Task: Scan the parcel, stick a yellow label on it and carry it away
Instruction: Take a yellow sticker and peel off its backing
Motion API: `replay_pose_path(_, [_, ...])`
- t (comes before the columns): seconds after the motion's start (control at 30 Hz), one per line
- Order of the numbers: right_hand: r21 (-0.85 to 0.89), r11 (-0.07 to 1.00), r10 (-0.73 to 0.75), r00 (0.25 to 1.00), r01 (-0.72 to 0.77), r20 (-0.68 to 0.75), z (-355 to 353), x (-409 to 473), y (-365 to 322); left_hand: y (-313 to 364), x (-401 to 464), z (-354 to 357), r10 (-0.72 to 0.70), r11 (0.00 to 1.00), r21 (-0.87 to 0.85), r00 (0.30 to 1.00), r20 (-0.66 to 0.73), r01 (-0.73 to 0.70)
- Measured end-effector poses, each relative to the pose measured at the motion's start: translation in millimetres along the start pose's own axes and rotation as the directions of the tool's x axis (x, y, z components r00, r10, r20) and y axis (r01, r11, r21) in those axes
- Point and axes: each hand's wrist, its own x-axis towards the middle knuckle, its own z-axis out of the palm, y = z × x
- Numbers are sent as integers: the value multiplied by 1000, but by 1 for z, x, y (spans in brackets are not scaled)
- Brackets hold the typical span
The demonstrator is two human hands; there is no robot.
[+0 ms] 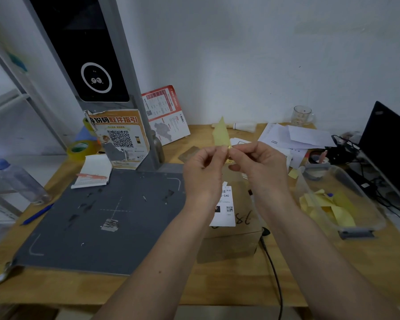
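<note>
A small brown cardboard parcel (231, 239) with a white shipping label lies on the wooden table, just right of the grey scanner mat (106, 218). Above the parcel both hands meet at chest height. My left hand (203, 167) and my right hand (256, 162) pinch the lower end of a yellow label (221, 135), which sticks up between the fingertips. My forearms hide part of the parcel's top. The scanner post (95, 65) with its dark screen rises at the back left.
A clear plastic bin (346, 227) with yellow label scraps sits to the right, beside a laptop (388, 144) and cables. Papers, a glass mug (301, 115), tape rolls (81, 148), a notepad, a water bottle (19, 179) and a blue pen (37, 214) surround the mat.
</note>
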Motion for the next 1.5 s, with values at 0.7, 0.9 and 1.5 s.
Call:
replay_pose_path(0.7, [-65, 994, 99, 991, -93, 93, -13, 1, -7, -6, 0, -4, -23, 999, -29, 997, 77, 25])
replay_pose_path(0.9, [-29, 992, 128, 986, -126, 107, -17, 4, -3, -7, 2, -3, -37, 999, 22, 997, 65, 36])
replay_pose_path(1.5, [-117, 993, -25, 999, 29, 39, -11, 6, 9, -6, 6, 0, -21, 1000, -3, 1000, 8, 21])
